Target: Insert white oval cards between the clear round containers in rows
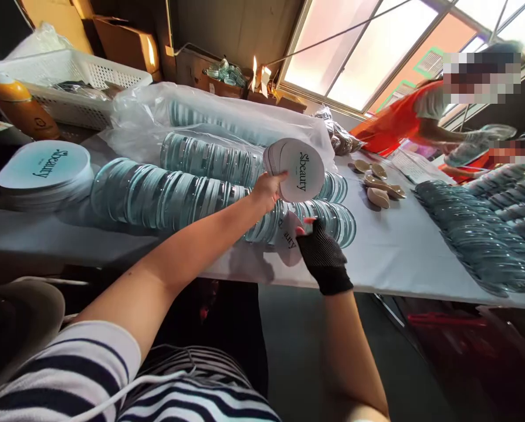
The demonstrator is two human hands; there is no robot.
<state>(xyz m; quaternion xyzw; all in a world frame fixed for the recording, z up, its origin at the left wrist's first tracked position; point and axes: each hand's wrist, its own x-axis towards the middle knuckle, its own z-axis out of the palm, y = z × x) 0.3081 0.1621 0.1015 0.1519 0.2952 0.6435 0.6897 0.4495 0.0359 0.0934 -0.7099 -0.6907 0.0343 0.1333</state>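
The fingers of your left hand (pixel 266 193) grip a fanned stack of round printed cards (pixel 305 170) at its lower left edge, above the rows of clear round containers. The fingers of your gloved right hand (pixel 322 253) pinch a single card (pixel 285 249) by its right side, in front of the near row (pixel 168 196) and close to the edge of the worktop (pixel 394 252); whether it enters a gap in that row cannot be told from this view. For good placement, hold each card by its rim, so that the print is not smudged, and align it squarely before releasing. Use light pressure: the row probably shifts or rolls if pushed. Hold the fan tight enough to prevent slipping, yet loose enough to peel one card. A reserve pile (pixel 44 176) stands at the row's left end.
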